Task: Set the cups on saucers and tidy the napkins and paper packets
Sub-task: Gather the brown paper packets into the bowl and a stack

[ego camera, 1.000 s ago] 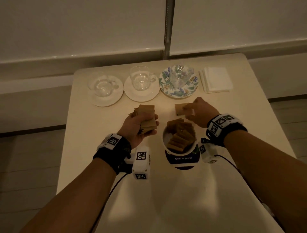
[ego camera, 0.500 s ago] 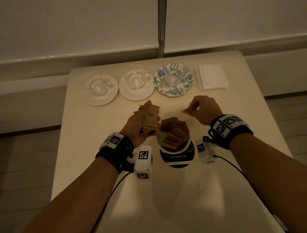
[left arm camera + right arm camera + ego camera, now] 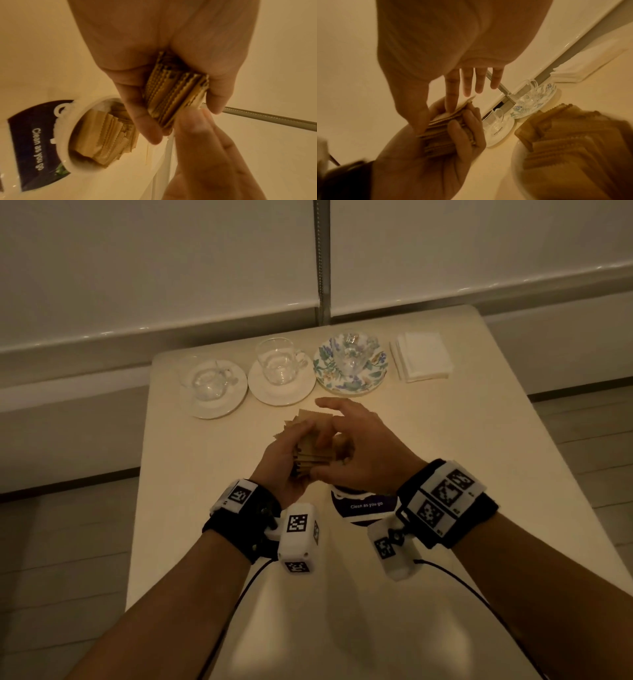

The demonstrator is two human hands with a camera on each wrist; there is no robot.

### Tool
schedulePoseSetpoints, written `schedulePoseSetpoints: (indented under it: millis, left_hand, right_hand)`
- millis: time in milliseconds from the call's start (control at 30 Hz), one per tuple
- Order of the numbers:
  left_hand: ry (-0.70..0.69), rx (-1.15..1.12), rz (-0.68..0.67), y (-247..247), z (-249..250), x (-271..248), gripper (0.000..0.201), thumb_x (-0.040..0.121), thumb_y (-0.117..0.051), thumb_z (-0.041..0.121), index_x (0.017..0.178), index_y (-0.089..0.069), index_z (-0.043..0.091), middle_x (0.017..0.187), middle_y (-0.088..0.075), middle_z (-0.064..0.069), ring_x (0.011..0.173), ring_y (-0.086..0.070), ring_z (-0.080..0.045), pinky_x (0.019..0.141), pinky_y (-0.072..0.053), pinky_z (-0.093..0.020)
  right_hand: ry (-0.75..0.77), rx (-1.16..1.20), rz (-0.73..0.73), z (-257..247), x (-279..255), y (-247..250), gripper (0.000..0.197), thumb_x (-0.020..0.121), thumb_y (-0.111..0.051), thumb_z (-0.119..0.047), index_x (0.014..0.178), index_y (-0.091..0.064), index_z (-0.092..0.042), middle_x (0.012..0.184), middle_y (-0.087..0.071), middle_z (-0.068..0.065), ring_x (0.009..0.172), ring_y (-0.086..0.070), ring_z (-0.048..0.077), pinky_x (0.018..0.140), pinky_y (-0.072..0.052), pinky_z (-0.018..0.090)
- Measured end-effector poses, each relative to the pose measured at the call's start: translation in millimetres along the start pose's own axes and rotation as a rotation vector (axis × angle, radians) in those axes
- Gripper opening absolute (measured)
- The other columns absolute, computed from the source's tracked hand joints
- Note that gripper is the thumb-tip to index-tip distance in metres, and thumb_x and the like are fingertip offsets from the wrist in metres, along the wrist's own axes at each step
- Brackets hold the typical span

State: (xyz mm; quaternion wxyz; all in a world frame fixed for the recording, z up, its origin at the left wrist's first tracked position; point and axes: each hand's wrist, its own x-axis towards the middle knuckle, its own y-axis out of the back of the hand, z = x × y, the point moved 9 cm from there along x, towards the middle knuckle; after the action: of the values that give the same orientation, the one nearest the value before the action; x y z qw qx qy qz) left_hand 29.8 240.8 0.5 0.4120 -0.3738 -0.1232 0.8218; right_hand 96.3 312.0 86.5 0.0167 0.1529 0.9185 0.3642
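My left hand (image 3: pixel 301 440) grips a stack of brown paper packets (image 3: pixel 313 451) upright above the table. From the right, my right hand (image 3: pixel 339 433) meets it: thumb and index finger pinch the top packet (image 3: pixel 467 98) against the stack, the other fingers straight. Under the right hand stands a white mug (image 3: pixel 363 506) labelled "Clean as you go", mostly hidden in the head view. The left wrist view shows more packets (image 3: pixel 106 136) standing inside it. At the back, three glass cups (image 3: pixel 205 378) (image 3: pixel 279 361) (image 3: pixel 352 354) sit on saucers, the right saucer (image 3: pixel 329 371) floral.
A squared stack of white napkins (image 3: pixel 423 356) lies at the back right of the cream table (image 3: pixel 462 440). Behind the table runs a wall ledge (image 3: pixel 171 337). Floor shows past the table's left and right edges.
My right hand has carried its single packet leftward from the table to the stack in my left hand. The left hand has stayed beside the mug, holding the stack.
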Motion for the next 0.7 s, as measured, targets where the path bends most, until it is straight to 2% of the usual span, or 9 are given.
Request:
schedulePoseSetpoints:
  millis: [67, 133, 200, 300, 400, 467, 567, 633, 700]
  left_hand:
    - [-0.012, 0.024, -0.034, -3.6, -2.6, -10.2, 0.039, 0.086, -0.058, 0.048, 0.105, -0.069, 0.016, 0.095, -0.072, -0.008, 0.083, -0.071, -0.021, 0.061, -0.057, -0.029]
    - [-0.006, 0.065, -0.052, -6.2, -6.9, -18.0, 0.055, 0.083, -0.058, 0.053, 0.119, -0.064, 0.013, 0.110, -0.069, -0.013, 0.100, -0.067, -0.027, 0.072, -0.057, -0.035]
    - [-0.002, 0.078, -0.075, -9.8, -9.7, -25.8, 0.058, 0.079, -0.062, 0.057, 0.117, -0.065, 0.014, 0.111, -0.069, -0.013, 0.104, -0.066, -0.028, 0.072, -0.059, -0.035]
    - [0.011, 0.091, -0.142, -13.1, -22.9, -38.3, 0.077, 0.064, -0.080, 0.060, 0.123, -0.064, 0.013, 0.118, -0.068, -0.014, 0.107, -0.065, -0.028, 0.074, -0.059, -0.036]
    - [0.073, 0.083, -0.126, -6.0, -51.3, -51.5, 0.096, 0.045, -0.093, 0.054, 0.121, -0.060, 0.006, 0.114, -0.069, -0.017, 0.103, -0.067, -0.030, 0.077, -0.059, -0.038]
    - [0.119, 0.082, -0.118, -1.5, -69.8, -57.6, 0.099, 0.039, -0.096, 0.052, 0.121, -0.060, 0.009, 0.116, -0.069, -0.017, 0.105, -0.067, -0.030, 0.079, -0.059, -0.039]
    - [0.144, 0.067, -0.126, 3.0, -80.4, -59.6, 0.104, 0.033, -0.098, 0.048, 0.122, -0.059, 0.011, 0.115, -0.070, -0.015, 0.105, -0.067, -0.029, 0.078, -0.059, -0.038]
    - [0.150, 0.075, -0.156, 3.1, -80.6, -57.4, 0.104, 0.032, -0.099, 0.044, 0.121, -0.059, 0.010, 0.110, -0.072, -0.014, 0.100, -0.069, -0.027, 0.076, -0.059, -0.036]
    - [0.163, 0.120, -0.179, 3.7, -79.5, -54.1, 0.102, 0.032, -0.100, 0.039, 0.120, -0.059, 0.008, 0.106, -0.072, -0.014, 0.097, -0.070, -0.027, 0.075, -0.058, -0.035]
  right_hand:
    - [-0.008, 0.061, -0.023, -7.5, -4.2, -5.0, 0.042, 0.063, -0.090, -0.025, 0.091, -0.065, -0.006, 0.127, -0.060, 0.003, 0.112, -0.058, 0.017, 0.091, -0.050, 0.029]
    - [-0.012, 0.050, -0.016, -15.4, -7.7, -8.7, 0.034, 0.063, -0.090, -0.023, 0.078, -0.062, -0.011, 0.104, -0.066, 0.000, 0.089, -0.062, 0.018, 0.078, -0.054, 0.034]
    - [-0.047, 0.040, -0.001, -17.3, -12.7, -11.9, 0.035, 0.064, -0.089, -0.025, 0.086, -0.064, -0.014, 0.091, -0.064, -0.006, 0.081, -0.061, 0.015, 0.075, -0.053, 0.038]
    - [-0.113, 0.042, 0.017, -12.0, -30.0, -21.8, 0.062, 0.063, -0.089, -0.035, 0.114, -0.058, -0.022, 0.098, -0.062, -0.011, 0.091, -0.059, 0.010, 0.080, -0.053, 0.035]
    - [-0.090, 0.046, -0.113, -14.4, -50.5, -50.1, 0.088, 0.062, -0.088, -0.043, 0.135, -0.041, -0.024, 0.118, -0.059, -0.007, 0.104, -0.056, 0.010, 0.091, -0.049, 0.027]
    - [-0.035, -0.056, -0.162, -18.9, -56.4, -66.2, 0.075, 0.068, -0.083, -0.041, 0.131, -0.050, -0.019, 0.114, -0.062, -0.004, 0.100, -0.057, 0.013, 0.093, -0.046, 0.031]
    - [-0.016, -0.067, -0.131, -20.8, -57.1, -69.0, 0.040, 0.070, -0.080, -0.035, 0.101, -0.059, -0.020, 0.092, -0.061, -0.006, 0.081, -0.055, 0.012, 0.080, -0.048, 0.037]
    - [-0.040, -0.022, -0.114, -17.9, -57.3, -67.5, 0.038, 0.070, -0.080, -0.035, 0.096, -0.057, -0.021, 0.090, -0.059, -0.007, 0.079, -0.054, 0.012, 0.076, -0.049, 0.037]
    - [-0.069, 0.000, -0.115, -14.7, -58.8, -67.3, 0.048, 0.069, -0.081, -0.035, 0.107, -0.057, -0.018, 0.098, -0.059, -0.004, 0.087, -0.055, 0.013, 0.079, -0.050, 0.037]
